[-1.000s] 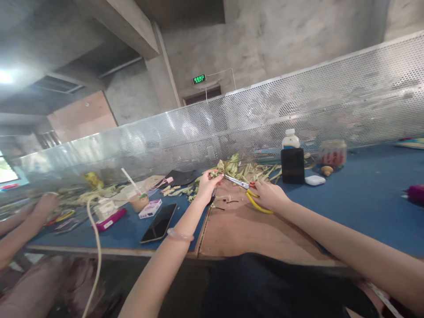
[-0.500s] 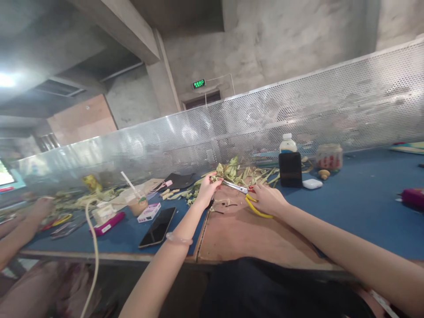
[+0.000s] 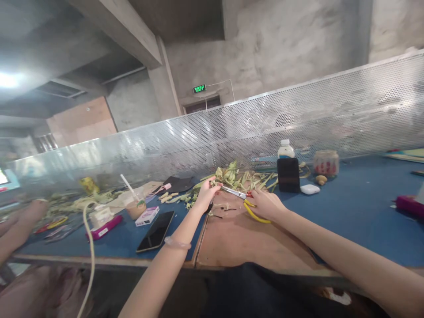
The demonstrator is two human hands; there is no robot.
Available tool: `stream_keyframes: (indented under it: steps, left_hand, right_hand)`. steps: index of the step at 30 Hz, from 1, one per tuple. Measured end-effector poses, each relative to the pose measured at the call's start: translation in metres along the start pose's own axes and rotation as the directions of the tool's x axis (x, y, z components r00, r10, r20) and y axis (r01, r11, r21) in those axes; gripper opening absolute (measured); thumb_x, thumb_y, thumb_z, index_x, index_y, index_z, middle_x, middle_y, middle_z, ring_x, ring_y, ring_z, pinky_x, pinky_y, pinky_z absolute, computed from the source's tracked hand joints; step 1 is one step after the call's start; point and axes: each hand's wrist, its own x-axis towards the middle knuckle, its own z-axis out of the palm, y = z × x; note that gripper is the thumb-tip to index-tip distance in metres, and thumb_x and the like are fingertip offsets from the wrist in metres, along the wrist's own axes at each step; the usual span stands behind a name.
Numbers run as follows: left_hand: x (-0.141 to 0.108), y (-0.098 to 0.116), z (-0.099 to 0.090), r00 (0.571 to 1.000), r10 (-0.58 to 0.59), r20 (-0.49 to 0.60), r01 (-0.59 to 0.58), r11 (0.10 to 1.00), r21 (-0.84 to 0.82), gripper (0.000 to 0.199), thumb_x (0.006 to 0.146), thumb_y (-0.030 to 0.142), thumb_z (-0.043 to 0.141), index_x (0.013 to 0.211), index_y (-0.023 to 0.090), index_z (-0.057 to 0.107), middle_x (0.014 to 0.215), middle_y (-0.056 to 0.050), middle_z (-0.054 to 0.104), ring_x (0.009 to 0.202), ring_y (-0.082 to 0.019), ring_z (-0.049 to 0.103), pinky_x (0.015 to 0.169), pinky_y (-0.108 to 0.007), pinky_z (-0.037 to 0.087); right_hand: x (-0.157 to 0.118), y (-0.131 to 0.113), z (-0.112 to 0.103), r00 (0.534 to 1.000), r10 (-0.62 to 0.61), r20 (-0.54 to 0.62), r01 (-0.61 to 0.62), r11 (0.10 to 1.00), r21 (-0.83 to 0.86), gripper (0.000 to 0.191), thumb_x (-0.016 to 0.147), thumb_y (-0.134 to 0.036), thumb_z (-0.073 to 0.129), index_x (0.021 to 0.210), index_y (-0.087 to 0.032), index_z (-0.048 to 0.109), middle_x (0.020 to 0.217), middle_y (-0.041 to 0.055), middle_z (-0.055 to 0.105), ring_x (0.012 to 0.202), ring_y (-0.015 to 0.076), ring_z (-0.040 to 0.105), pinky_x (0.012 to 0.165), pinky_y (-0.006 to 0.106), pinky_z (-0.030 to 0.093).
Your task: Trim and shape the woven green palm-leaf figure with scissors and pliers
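My left hand [image 3: 206, 194], with a pale bracelet [image 3: 178, 243] at the wrist, is closed in a pinch on a small piece of pale green plant [image 3: 215, 182], mostly covered by the fingers. My right hand [image 3: 266, 204] is closed round the handles of scissors [image 3: 236, 192] with silver blades and yellow and red grips. The blade tips point left and reach the left fingertips. Behind both hands lies a heap of green leaves and stalks [image 3: 236, 176]. Below them is a brown board [image 3: 251, 243] with a few thin scraps on it.
To the left are a phone [image 3: 155, 232], a small box [image 3: 147, 216], a cup with a straw [image 3: 135, 208] and a hose [image 3: 90, 256]. To the right stand a black upright object [image 3: 288, 175], a bottle [image 3: 285, 149] and a jar [image 3: 326, 163]. Another person's arm [image 3: 23, 225] is at far left.
The view has shifted slightly, so the table sits a little lower in it. Both hands keep nearly the same place and hold, with the scissors still at the left fingertips.
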Motion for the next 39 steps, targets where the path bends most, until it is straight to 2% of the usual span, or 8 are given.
stream_keyframes:
  steps: [12, 20, 24, 30, 39]
  left_hand:
    - [-0.003, 0.008, 0.000, 0.996, -0.045, 0.071, 0.049, 0.997, -0.067, 0.059, 0.064, 0.008, 0.057, 0.120, 0.008, 0.040, 0.084, -0.009, 0.062, 0.070, -0.016, 0.059, 0.060, -0.028, 0.048]
    - [0.000, 0.004, -0.008, 0.992, -0.027, 0.121, 0.035, 0.997, -0.063, 0.054, 0.064, 0.010, 0.060, 0.116, 0.010, 0.046, 0.087, -0.009, 0.063, 0.074, -0.015, 0.058, 0.063, -0.026, 0.047]
    - [-0.001, 0.004, -0.008, 0.990, -0.020, 0.137, 0.027, 0.998, -0.048, 0.059, 0.064, 0.011, 0.061, 0.120, 0.011, 0.044, 0.090, -0.009, 0.064, 0.074, -0.014, 0.058, 0.063, -0.025, 0.046]
    - [-0.003, 0.003, -0.009, 0.971, 0.016, 0.237, -0.013, 1.000, -0.015, 0.062, 0.066, 0.014, 0.063, 0.124, 0.013, 0.041, 0.098, -0.011, 0.063, 0.078, -0.014, 0.058, 0.067, -0.026, 0.046]
    - [-0.002, 0.007, -0.012, 0.963, 0.027, 0.269, -0.019, 0.999, -0.033, 0.060, 0.066, 0.013, 0.063, 0.123, 0.015, 0.044, 0.100, -0.010, 0.061, 0.071, -0.011, 0.056, 0.066, -0.025, 0.045]
  right_hand:
    - [0.000, 0.002, 0.002, 0.996, -0.051, -0.069, 0.050, 0.999, -0.013, 0.043, 0.082, -0.053, 0.031, 0.091, -0.016, 0.051, 0.094, 0.0099, 0.057, 0.083, 0.0246, 0.058, 0.059, 0.029, 0.038]
    - [0.000, 0.000, 0.002, 0.998, -0.051, -0.048, 0.050, 0.998, -0.036, 0.044, 0.084, -0.052, 0.029, 0.091, -0.015, 0.051, 0.094, 0.0120, 0.057, 0.083, 0.0236, 0.058, 0.060, 0.029, 0.038]
    - [-0.001, 0.001, -0.002, 0.998, -0.045, -0.043, 0.043, 0.999, -0.029, 0.040, 0.083, -0.050, 0.032, 0.091, -0.015, 0.051, 0.095, 0.0113, 0.057, 0.084, 0.0233, 0.058, 0.059, 0.027, 0.038]
    - [-0.003, 0.002, -0.006, 0.996, -0.069, -0.059, 0.067, 0.997, -0.029, 0.041, 0.083, -0.051, 0.032, 0.089, -0.015, 0.051, 0.094, 0.0108, 0.056, 0.082, 0.0232, 0.058, 0.058, 0.027, 0.037]
    - [-0.001, 0.000, -0.007, 0.998, -0.055, 0.008, 0.055, 0.998, 0.008, 0.039, 0.083, -0.048, 0.036, 0.096, -0.014, 0.052, 0.096, 0.0121, 0.058, 0.085, 0.0232, 0.059, 0.063, 0.027, 0.039]
